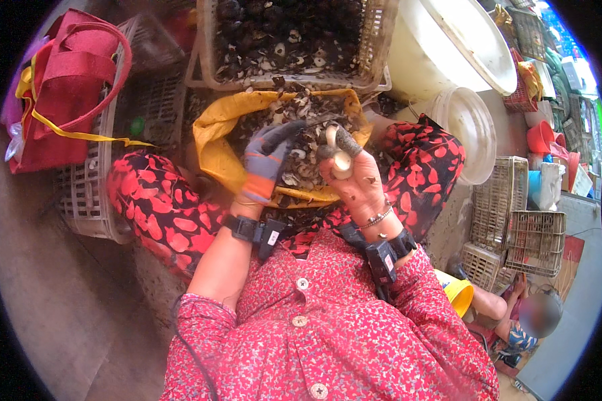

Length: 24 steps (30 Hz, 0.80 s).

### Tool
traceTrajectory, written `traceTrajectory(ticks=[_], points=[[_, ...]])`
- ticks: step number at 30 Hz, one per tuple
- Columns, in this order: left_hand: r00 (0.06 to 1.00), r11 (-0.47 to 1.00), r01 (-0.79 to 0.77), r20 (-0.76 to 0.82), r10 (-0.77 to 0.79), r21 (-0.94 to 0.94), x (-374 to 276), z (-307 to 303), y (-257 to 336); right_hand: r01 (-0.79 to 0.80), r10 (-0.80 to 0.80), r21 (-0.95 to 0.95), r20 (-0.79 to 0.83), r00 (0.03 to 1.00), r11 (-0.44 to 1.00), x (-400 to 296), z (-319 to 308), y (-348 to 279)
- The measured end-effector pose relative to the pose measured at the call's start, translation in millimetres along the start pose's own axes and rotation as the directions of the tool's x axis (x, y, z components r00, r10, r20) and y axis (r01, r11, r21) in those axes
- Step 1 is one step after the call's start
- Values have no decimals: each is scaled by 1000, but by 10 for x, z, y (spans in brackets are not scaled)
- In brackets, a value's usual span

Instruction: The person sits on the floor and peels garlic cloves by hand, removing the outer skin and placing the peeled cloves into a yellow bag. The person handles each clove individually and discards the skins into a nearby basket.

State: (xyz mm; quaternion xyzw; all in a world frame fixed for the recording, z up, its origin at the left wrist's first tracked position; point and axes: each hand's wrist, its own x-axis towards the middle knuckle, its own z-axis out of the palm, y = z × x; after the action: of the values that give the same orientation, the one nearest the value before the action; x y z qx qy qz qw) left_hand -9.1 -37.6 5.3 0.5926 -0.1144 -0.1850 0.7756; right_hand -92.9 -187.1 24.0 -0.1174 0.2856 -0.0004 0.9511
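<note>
My left hand (268, 158), in a grey-and-orange work glove, is closed around a thin dark tool, apparently a small knife (327, 119), pointing to the right. Its handle is hidden by the glove. My right hand (358, 175) has dark coverings on the thumb and a finger and grips a pale, rounded piece, apparently a mushroom (342, 163). Both hands are above an open yellow sack (215, 163) between my knees. Inside it lie dark and whitish scraps (296, 173). Small dark bits stick to my right palm.
Beyond the sack, a plastic crate (291, 82) holds many dark pieces. A large pale tub (421, 55) and a translucent bucket (474, 135) stand at right. A red bag (70, 100) rests on a crate (88, 210) at left. Another person (501, 311) sits near a yellow bucket (461, 295).
</note>
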Motion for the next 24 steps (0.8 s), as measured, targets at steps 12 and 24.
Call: traceTrajectory(ticks=[12, 24], points=[[805, 588, -590, 354, 476, 553, -32, 28, 160, 266, -287, -523, 43, 957, 810, -87, 139, 44], [1000, 1000, 18, -25, -18, -23, -36, -20, -166, 82, -90, -187, -39, 995, 979, -55, 109, 28]])
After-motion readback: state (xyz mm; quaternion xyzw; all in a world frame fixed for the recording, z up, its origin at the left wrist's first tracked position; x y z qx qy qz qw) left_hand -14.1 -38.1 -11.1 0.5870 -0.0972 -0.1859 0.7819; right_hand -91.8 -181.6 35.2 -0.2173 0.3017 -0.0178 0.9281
